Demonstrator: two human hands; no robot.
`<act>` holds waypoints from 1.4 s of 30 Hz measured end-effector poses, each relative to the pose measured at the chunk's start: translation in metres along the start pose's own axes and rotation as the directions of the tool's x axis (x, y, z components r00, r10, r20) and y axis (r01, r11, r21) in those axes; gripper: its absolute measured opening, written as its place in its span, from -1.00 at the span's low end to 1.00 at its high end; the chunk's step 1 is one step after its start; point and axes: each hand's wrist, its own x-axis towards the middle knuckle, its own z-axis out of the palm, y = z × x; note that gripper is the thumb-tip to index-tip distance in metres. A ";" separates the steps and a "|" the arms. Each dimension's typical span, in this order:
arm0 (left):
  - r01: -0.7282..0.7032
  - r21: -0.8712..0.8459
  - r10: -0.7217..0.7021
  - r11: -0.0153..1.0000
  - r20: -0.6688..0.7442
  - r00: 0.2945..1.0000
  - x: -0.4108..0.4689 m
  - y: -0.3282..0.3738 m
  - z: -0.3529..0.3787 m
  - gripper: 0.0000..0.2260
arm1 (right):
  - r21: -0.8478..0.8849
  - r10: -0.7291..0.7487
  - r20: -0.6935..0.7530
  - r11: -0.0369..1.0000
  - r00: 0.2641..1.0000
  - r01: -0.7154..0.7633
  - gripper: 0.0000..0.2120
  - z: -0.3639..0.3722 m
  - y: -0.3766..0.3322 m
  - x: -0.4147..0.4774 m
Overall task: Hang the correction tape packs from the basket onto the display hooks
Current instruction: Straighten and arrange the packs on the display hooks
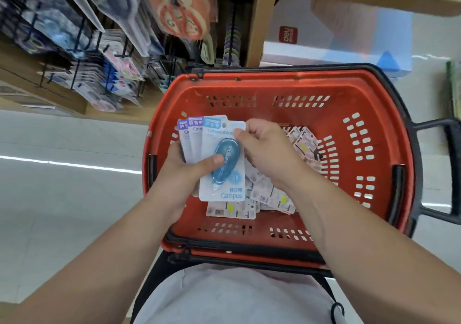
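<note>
A red plastic basket (pixel 282 86) sits in front of me, with several correction tape packs (pixel 269 196) lying face down on its floor. My left hand (pixel 189 174) holds a fanned stack of packs above the basket, thumb pressed on the front one, a blue correction tape pack (pixel 224 174). Two purple-topped packs (pixel 192 134) stick out behind it. My right hand (pixel 264 149) pinches the top right corner of the blue pack. The display hooks (pixel 117 56) carry hanging packs at the upper left.
Black basket handles (pixel 446 174) stick out to the right. A wooden shelf post (pixel 262 19) rises behind the basket, with a white and blue box (pixel 336 29) under a shelf board. Pale tiled floor (pixel 62 186) lies to the left.
</note>
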 end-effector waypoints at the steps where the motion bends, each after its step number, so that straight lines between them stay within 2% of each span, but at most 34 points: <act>1: 0.005 0.009 -0.006 1.000 0.022 1.000 0.001 0.000 0.000 -0.51 | -0.027 -0.015 0.010 1.000 1.000 0.015 -0.66 0.003 0.001 0.001; 4: 0.034 0.025 -0.036 0.999 0.060 0.998 0.006 -0.005 -0.004 -0.50 | -0.021 0.016 0.079 1.000 0.997 -0.015 -0.67 0.010 0.004 0.001; 7: 0.042 0.034 -0.044 0.999 0.067 0.997 0.009 -0.009 -0.007 -0.46 | 0.139 0.071 0.149 0.986 0.986 -0.092 -0.74 0.011 0.010 -0.001; 9: 0.056 0.045 -0.056 0.997 0.007 0.998 0.013 -0.012 -0.012 -0.45 | 0.265 0.159 0.163 0.944 0.974 -0.198 -0.79 0.006 0.023 0.001; 10: 0.053 0.057 -0.052 0.997 -0.028 0.998 0.014 -0.011 -0.015 -0.38 | 0.260 0.223 0.154 0.931 0.963 -0.258 -0.80 0.001 0.033 0.003; 12: 0.038 0.079 -0.032 0.996 -0.079 0.996 0.017 -0.012 -0.023 -0.21 | 0.034 0.394 0.140 0.915 0.908 -0.402 -0.77 -0.008 0.062 0.008; 14: 0.019 0.109 -0.006 0.994 -0.117 0.993 0.019 -0.013 -0.032 -0.17 | -0.317 0.595 0.185 0.790 0.783 -0.525 -0.69 -0.014 0.090 0.008; 16: 0.006 0.140 0.012 0.990 -0.130 0.992 0.017 -0.012 -0.038 -0.20 | -0.553 0.741 0.257 0.639 0.621 -0.534 -0.63 -0.010 0.111 0.004; 17: 0.001 0.146 0.017 0.989 -0.125 0.992 0.016 -0.012 -0.040 -0.22 | -0.610 0.778 0.289 0.599 0.558 -0.519 -0.60 -0.005 0.118 0.002; 18: -0.004 0.150 0.022 0.989 -0.118 0.993 0.014 -0.012 -0.042 -0.23 | -0.636 0.791 0.307 0.584 0.529 -0.504 -0.59 0.000 0.123 0.001; 20: -0.004 0.148 0.022 0.989 -0.115 0.993 0.011 -0.013 -0.044 -0.23 | -0.608 0.776 0.309 0.606 0.549 -0.513 -0.61 0.009 0.129 0.002; 22: -0.001 0.134 0.016 0.991 -0.115 0.993 0.010 -0.014 -0.047 -0.17 | -0.434 0.745 0.308 0.663 0.591 -0.610 -0.67 0.015 0.129 0.004; 23: 0.003 0.128 0.012 0.992 -0.113 0.994 0.010 -0.014 -0.048 -0.14 | -0.311 0.718 0.305 0.696 0.626 -0.647 -0.70 0.017 0.127 0.006; 25: 0.005 0.134 0.011 0.991 -0.113 0.994 0.010 -0.013 -0.048 -0.15 | -0.159 0.626 0.298 0.777 0.721 -0.609 -0.68 0.020 0.122 0.010; 27: 0.006 0.135 0.010 0.991 -0.118 0.993 0.010 -0.013 -0.048 -0.16 | -0.186 0.522 0.278 0.853 0.806 -0.488 -0.58 0.024 0.115 0.014; 29: 0.009 0.135 0.009 0.991 -0.127 0.992 0.009 -0.013 -0.046 -0.17 | -0.291 0.420 0.209 0.889 0.883 -0.354 -0.62 0.028 0.106 0.018; 32: 0.011 0.132 0.007 0.991 -0.136 0.991 0.008 -0.012 -0.046 -0.28 | -0.522 0.227 0.103 0.841 0.968 -0.142 -0.76 0.025 0.094 0.026; 35: 0.001 0.139 0.018 0.990 -0.137 0.990 0.007 -0.009 -0.045 -0.38 | -0.649 0.082 0.099 0.761 0.992 0.002 -0.74 0.009 0.082 0.028; 37: -0.002 0.139 0.023 0.990 -0.150 0.988 0.007 -0.008 -0.045 -0.42 | -0.693 0.024 0.093 0.720 0.995 0.047 -0.77 -0.007 0.077 0.028; 40: -0.007 0.155 0.031 0.988 -0.154 0.988 0.007 -0.006 -0.043 -0.40 | -0.617 -0.036 0.027 0.786 0.999 0.045 -0.91 -0.035 0.066 0.025; 42: -0.028 0.178 0.056 0.984 -0.155 0.986 0.007 -0.003 -0.037 -0.47 | -0.524 -0.074 -0.038 0.851 0.997 0.043 -0.89 -0.051 0.058 0.021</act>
